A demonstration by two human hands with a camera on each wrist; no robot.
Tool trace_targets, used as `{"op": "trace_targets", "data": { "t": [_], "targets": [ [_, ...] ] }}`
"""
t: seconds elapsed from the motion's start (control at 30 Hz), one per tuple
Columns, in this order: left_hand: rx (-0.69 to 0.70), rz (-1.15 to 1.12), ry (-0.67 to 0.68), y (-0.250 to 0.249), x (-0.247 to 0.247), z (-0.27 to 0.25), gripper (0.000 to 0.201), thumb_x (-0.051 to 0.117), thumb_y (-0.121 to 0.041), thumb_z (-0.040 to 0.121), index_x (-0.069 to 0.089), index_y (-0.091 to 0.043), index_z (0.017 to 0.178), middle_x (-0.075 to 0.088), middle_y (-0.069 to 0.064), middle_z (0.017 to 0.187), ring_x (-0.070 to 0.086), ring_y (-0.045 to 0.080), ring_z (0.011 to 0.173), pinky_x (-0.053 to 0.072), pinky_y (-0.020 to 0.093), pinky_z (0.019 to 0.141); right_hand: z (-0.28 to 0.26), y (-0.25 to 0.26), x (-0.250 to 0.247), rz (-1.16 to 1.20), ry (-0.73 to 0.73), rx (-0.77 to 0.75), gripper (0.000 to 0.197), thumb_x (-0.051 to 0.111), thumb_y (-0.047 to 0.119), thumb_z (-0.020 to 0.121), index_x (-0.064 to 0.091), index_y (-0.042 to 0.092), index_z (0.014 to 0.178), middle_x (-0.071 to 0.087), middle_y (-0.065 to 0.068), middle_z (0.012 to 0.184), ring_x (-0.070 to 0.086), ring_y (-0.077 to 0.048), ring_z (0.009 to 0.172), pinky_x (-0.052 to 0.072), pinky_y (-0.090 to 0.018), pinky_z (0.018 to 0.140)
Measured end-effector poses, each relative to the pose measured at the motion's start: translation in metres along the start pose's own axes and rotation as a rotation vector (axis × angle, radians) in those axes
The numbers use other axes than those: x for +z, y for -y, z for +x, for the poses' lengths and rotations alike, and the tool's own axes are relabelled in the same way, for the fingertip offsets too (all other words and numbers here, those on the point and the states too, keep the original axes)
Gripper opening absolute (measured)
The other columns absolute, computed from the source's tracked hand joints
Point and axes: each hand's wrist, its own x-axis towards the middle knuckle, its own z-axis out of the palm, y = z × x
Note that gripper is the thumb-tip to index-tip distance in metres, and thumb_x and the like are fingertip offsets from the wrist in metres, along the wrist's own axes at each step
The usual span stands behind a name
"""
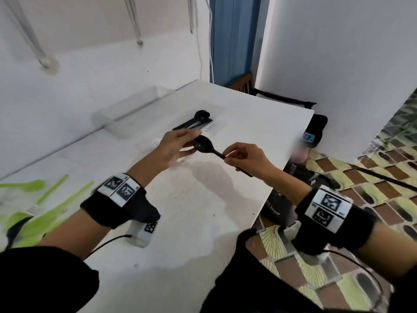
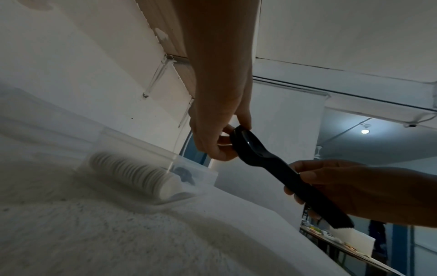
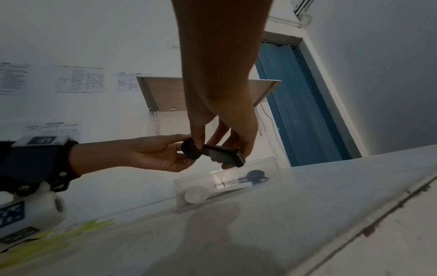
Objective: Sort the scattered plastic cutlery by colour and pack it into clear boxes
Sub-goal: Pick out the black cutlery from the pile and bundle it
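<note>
A black plastic spoon (image 1: pixel 206 147) is held above the white table between both hands. My left hand (image 1: pixel 191 141) pinches its bowl (image 2: pixel 246 143) between thumb and fingers. My right hand (image 1: pixel 228 155) pinches the handle (image 3: pixel 224 154) with its fingertips. Just beyond the hands lies a clear box (image 1: pixel 214 132) holding black cutlery (image 1: pixel 194 120); the wrist views also show white spoons (image 2: pixel 141 177) stacked in that box (image 3: pixel 272 168). Green cutlery (image 1: pixel 33 199) lies scattered at the table's near left.
A second clear box (image 1: pixel 126 114) stands against the wall at the back left. The table's right edge (image 1: pixel 282 168) runs close beside my right hand, with tiled floor and dark bags below. A shelf bracket hangs on the wall above.
</note>
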Motion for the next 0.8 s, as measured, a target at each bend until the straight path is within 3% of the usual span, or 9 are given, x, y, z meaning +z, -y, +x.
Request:
{"op": "trace_targets", "data": {
  "t": [0.17,0.3,0.47,0.57,0.67,0.73,0.8],
  "targets": [
    [-0.027,-0.017,-0.092,-0.001,-0.001,0.029,0.007,0.061,-0.017,0.09,0.067,-0.013,0.092,0.065,0.0,0.086,0.062,0.012,0.082,0.054,0.019,0.068,0.046,-0.006,-0.01,-0.019,0.072,-0.024,0.009,0.065,0.01,0.085,0.064,0.015,0.092,0.065,0.007,0.075,0.057,0.005,0.056,0.05,-0.014,0.061],
    [-0.025,-0.042,-0.161,-0.004,-0.007,0.047,0.007,0.061,-0.017,0.09,0.068,-0.013,0.091,0.066,0.0,0.087,0.062,0.013,0.084,0.054,0.02,0.072,0.08,-0.006,-0.015,-0.03,0.149,-0.051,0.01,0.064,0.011,0.085,0.064,0.017,0.093,0.065,0.006,0.077,0.058,-0.004,0.066,0.051,-0.021,0.067],
    [-0.022,-0.045,-0.252,-0.011,-0.01,0.068,0.009,0.062,-0.018,0.089,0.067,-0.012,0.093,0.066,0.0,0.087,0.063,0.012,0.083,0.054,0.019,0.075,0.132,-0.006,-0.022,-0.098,0.286,-0.115,0.023,0.065,0.014,0.084,0.062,0.023,0.106,0.064,0.007,0.084,0.06,-0.008,0.077,0.048,-0.024,0.082],
    [-0.009,-0.056,-0.352,-0.017,-0.011,0.082,0.007,0.061,-0.017,0.09,0.067,-0.014,0.092,0.065,-0.002,0.086,0.063,0.012,0.082,0.053,0.018,0.071,0.162,-0.002,-0.025,-0.107,0.401,-0.163,0.024,0.064,0.016,0.085,0.063,0.021,0.109,0.065,0.005,0.086,0.061,-0.01,0.085,0.047,-0.027,0.089],
    [-0.016,-0.072,-0.422,-0.024,-0.009,0.096,0.007,0.06,-0.018,0.09,0.067,-0.015,0.092,0.064,-0.003,0.086,0.061,0.014,0.085,0.05,0.022,0.08,0.189,0.006,-0.029,-0.089,0.501,-0.194,0.023,0.065,0.019,0.086,0.065,0.017,0.109,0.065,0.001,0.091,0.062,-0.012,0.088,0.051,-0.028,0.082],
    [-0.021,-0.06,-0.451,-0.03,-0.008,0.106,0.008,0.06,-0.019,0.09,0.067,-0.017,0.092,0.063,-0.003,0.09,0.059,0.014,0.088,0.048,0.024,0.085,0.207,0.009,-0.032,-0.068,0.589,-0.2,0.019,0.065,0.019,0.086,0.064,0.017,0.105,0.065,0.0,0.09,0.062,-0.009,0.084,0.052,-0.023,0.071],
    [-0.019,-0.05,-0.478,-0.036,-0.006,0.116,0.007,0.061,-0.02,0.09,0.067,-0.018,0.093,0.062,-0.002,0.093,0.058,0.013,0.086,0.048,0.023,0.081,0.224,0.012,-0.033,-0.072,0.663,-0.214,0.014,0.066,0.017,0.085,0.065,0.018,0.099,0.065,0.001,0.083,0.061,-0.009,0.081,0.053,-0.021,0.068]
  ]
}}
